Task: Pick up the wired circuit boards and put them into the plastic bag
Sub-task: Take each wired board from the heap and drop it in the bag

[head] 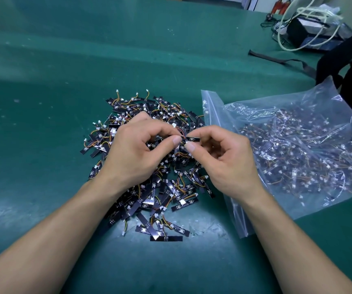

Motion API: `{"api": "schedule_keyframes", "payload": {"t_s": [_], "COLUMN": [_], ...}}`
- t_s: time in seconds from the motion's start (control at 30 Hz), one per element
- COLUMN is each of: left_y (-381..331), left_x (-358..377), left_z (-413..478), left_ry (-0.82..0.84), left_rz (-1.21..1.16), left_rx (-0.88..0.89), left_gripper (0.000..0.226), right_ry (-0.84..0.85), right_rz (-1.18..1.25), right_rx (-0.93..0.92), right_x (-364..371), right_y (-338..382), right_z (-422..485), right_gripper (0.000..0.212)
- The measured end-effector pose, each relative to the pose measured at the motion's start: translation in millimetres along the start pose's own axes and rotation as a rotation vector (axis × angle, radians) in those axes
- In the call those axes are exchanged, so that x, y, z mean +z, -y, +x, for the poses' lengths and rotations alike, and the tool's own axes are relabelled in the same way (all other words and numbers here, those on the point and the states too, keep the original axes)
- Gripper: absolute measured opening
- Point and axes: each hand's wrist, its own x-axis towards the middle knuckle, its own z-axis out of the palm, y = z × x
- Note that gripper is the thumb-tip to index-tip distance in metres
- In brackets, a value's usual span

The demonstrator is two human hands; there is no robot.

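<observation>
above the tangled pile (pixel 149 187), both hands (pixel 132 153) pinch one thin black board (pixel 192 139) — wired.

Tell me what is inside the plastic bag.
Through the clear plastic bag show many wired circuit boards, dark strips with orange wires and white connectors, heaped loosely. Glare and creases blur them; whatever lies beneath the top layer is covered.
</observation>
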Motion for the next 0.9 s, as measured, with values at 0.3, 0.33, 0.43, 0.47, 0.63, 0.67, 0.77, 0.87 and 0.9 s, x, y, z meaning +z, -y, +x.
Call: {"api": "schedule_keyframes", "payload": {"t_s": [0.3,0.33,0.43,0.47,0.63,0.67,0.77,0.87,0.9], "left_y": [1.6,1.4,1.3,1.4,1.6,1.3,0.3,-0.4,-0.4], "left_x": [-1.3,-1.2,-1.0,-1.3,-2.3,-2.2,-2.0,-3.4,-3.8], "left_z": [-1.1,-0.7,-0.1,0.0,0.7,0.7,0.0,-0.4,-0.3], "left_ry": [0.029,0.021,-0.007,-0.017,-0.039,-0.034,-0.024,-0.002,0.002], "left_rz": [0.019,0.028,0.052,0.06,0.088,0.088,0.086,0.063,0.062], "left_rx": [0.052,0.058,0.087,0.098,0.142,0.144,0.137,0.118,0.117], "left_gripper": [0.013,0.011,0.007,0.008,0.012,0.011,0.008,0.012,0.014], "right_ry": [-0.06,-0.062,-0.069,-0.072,-0.072,-0.073,-0.072,-0.077,-0.079], "right_rz": [-0.127,-0.124,-0.1,-0.079,-0.065,-0.077,-0.085,-0.095,-0.097], "right_rx": [-0.101,-0.098,-0.103,-0.096,-0.09,-0.101,-0.116,-0.135,-0.137], "right_x": [-3.7,-3.7,-2.7,-2.5,-2.1,-2.2,-2.8,-4.3,-4.7], "right_y": [-2.0,-2.3,-2.0,-1.4,-1.4,-2.0,-3.3,-3.7,-3.7], "right_z": [1.7,1.9,1.4,1.0,0.2,0.7,1.9,2.0,2.0], "right_gripper": [0.006,0.006,0.006,0.01,0.017,0.013,0.003,0.003,0.003]}}
